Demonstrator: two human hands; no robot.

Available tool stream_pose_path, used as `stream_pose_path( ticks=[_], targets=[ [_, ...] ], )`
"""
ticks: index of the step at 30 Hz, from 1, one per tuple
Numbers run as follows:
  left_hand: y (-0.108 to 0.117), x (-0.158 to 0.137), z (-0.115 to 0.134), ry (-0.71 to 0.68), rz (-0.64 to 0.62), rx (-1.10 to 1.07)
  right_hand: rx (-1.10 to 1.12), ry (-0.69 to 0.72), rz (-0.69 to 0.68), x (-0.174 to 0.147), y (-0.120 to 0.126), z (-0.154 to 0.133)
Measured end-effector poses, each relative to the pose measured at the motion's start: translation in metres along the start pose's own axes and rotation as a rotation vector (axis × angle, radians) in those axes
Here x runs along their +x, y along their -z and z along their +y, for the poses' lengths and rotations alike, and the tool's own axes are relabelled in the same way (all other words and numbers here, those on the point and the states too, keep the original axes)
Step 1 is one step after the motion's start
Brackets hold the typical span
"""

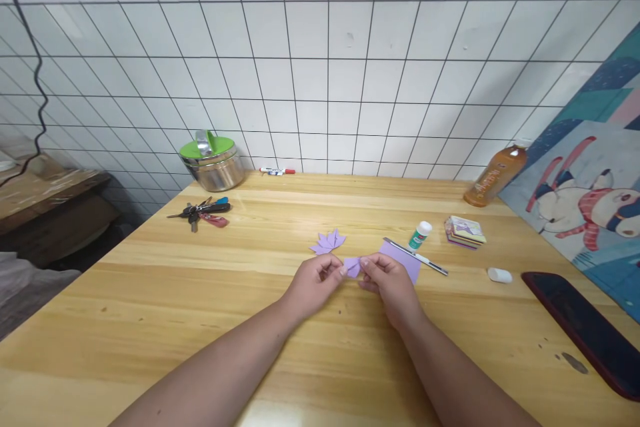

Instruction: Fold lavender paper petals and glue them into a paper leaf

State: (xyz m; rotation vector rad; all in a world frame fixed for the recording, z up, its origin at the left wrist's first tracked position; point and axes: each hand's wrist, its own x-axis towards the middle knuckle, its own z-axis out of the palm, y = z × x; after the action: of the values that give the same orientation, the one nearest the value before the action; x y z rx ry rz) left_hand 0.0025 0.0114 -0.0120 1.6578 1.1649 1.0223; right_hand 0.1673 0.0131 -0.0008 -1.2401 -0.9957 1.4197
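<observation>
The left hand (pixel 314 286) and right hand (pixel 394 286) pinch a small purple paper piece (pixel 353 268) between them, well in from the wooden table's (pixel 165 307) far edge. A green-lidded steel pot (pixel 218 172), contents hidden, occupies the far left corner; a plastic bottle (pixel 493 179) near the far right corner holds amber liquid.

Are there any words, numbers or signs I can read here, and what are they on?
None read clearly.
Bottle: pale lettering, too blurred to read.
Glue stick: any print on its green part is too small.
Marker: any print is too small.
</observation>
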Motion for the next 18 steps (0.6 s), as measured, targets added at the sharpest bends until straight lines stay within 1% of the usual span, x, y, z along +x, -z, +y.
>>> stream_pose_path(
  ticks=[3,9,12,18],
  targets=[
    [-0.0007,0.0003,0.0002,0.017,-0.026,-0.03,-0.026,0.031,0.004,0.0003,-0.0004,0.0001],
    [-0.0001,0.0007,0.004,0.056,-0.017,-0.136,-0.078,0.079,0.036,0.0007,-0.0024,0.0026],
    [-0.0003,0.0004,0.0061,0.051,0.007,-0.139,-0.085,0.092,0.064,0.0011,-0.0027,0.0036],
    [-0.0011,0.001,0.0026,0.046,0.015,-0.119,-0.158,0.132,-0.027,-0.0009,-0.0056,0.0068]
  ],
)
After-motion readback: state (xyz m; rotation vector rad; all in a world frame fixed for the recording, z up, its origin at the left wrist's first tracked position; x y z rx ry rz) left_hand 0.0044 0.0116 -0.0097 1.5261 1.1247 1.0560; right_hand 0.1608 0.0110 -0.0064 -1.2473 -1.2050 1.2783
